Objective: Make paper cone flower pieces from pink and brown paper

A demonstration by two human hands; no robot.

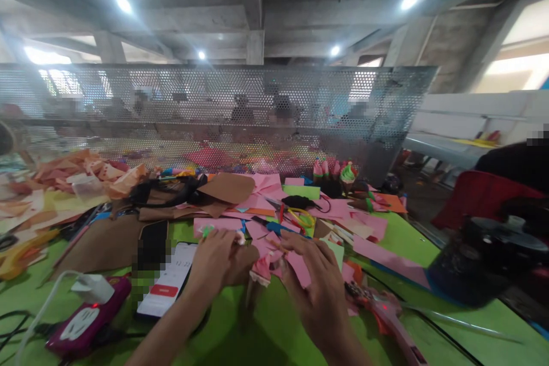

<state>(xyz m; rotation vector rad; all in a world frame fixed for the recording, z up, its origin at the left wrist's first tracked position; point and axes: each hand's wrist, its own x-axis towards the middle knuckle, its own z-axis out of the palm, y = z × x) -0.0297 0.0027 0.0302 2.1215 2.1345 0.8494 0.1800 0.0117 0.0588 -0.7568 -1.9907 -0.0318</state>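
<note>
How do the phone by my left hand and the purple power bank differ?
The phone is flat, slim, with a lit white screen showing a red bar; the purple power bank is thicker, rounded, with a white charger plugged on top. The phone lies nearer the left hand; the power bank sits farther left. Both rest on the green table.

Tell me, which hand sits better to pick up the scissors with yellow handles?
Probably the right hand: the scissors lie just beyond its fingers. The left hand is farther over.

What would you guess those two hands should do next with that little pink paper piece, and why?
Probably press the fold flat. Both the left hand and right hand meet at a small pink paper piece held just above the green table, and it looks only partly creased.
</note>
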